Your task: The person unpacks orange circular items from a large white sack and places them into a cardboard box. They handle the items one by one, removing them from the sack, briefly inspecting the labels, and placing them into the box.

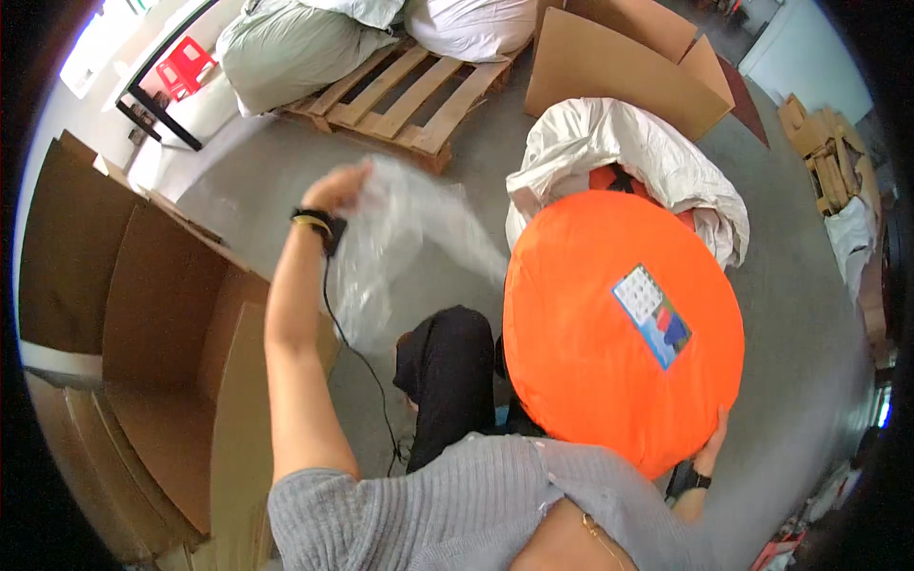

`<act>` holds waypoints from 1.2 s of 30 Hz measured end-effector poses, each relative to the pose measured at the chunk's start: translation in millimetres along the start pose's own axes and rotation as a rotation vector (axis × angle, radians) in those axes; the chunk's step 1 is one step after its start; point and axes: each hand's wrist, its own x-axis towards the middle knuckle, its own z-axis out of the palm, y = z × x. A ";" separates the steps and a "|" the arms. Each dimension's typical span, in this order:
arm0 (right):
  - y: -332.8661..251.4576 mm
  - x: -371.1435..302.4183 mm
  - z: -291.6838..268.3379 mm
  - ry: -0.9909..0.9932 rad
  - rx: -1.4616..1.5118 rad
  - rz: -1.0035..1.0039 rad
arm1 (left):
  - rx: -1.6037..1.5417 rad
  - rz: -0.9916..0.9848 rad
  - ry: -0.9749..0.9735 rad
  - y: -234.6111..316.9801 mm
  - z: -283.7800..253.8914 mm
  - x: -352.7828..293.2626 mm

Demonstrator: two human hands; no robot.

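My left hand [341, 190] is raised out ahead on the left, closed on the top edge of a clear plastic bag [381, 252] that hangs down, partly smeared by motion. A large round flat orange fabric bag [609, 314] with a printed picture label [653, 314] stands tilted against my right side. My right hand [716, 440] holds it by its lower right rim; most of those fingers are hidden behind it. Just beyond lies an open white sack [628, 138] with more orange and black fabric inside.
An open cardboard box [171, 295] stands close on my left. Ahead, a wooden pallet [400, 100] carries several stuffed sacks [295, 52]. Another open carton [628, 71] is at the far right. Flattened cardboard [833, 157] lies by the right wall. A black cable [362, 357] runs down from my left wrist.
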 end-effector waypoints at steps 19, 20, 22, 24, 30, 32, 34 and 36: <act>-5.4 -45.9 37.0 -0.183 0.208 -0.090 | -0.697 0.367 -0.258 137.6 6.6 -184.4; -4.5 -50.6 44.0 -0.193 0.213 -0.099 | -0.871 0.455 -0.112 153.9 8.3 -189.9; -0.6 -58.2 48.3 -0.195 0.219 -0.124 | -0.919 0.595 -0.388 198.4 46.1 -225.0; 5.7 -52.8 40.1 -0.198 0.230 -0.092 | -0.878 0.626 -0.678 229.0 107.9 -236.2; 27.9 -59.0 43.3 -0.222 0.281 -0.032 | -0.466 0.249 -1.273 217.4 325.6 -229.6; 34.7 -63.9 37.5 -0.197 0.283 -0.038 | 0.225 0.767 -0.933 218.8 340.8 -281.5; 41.7 -66.6 41.0 -0.204 0.294 0.010 | 0.538 1.226 -0.569 181.5 342.5 -297.1; 50.0 -68.8 45.4 -0.229 0.345 0.060 | 0.726 1.311 -0.633 162.5 331.1 -304.0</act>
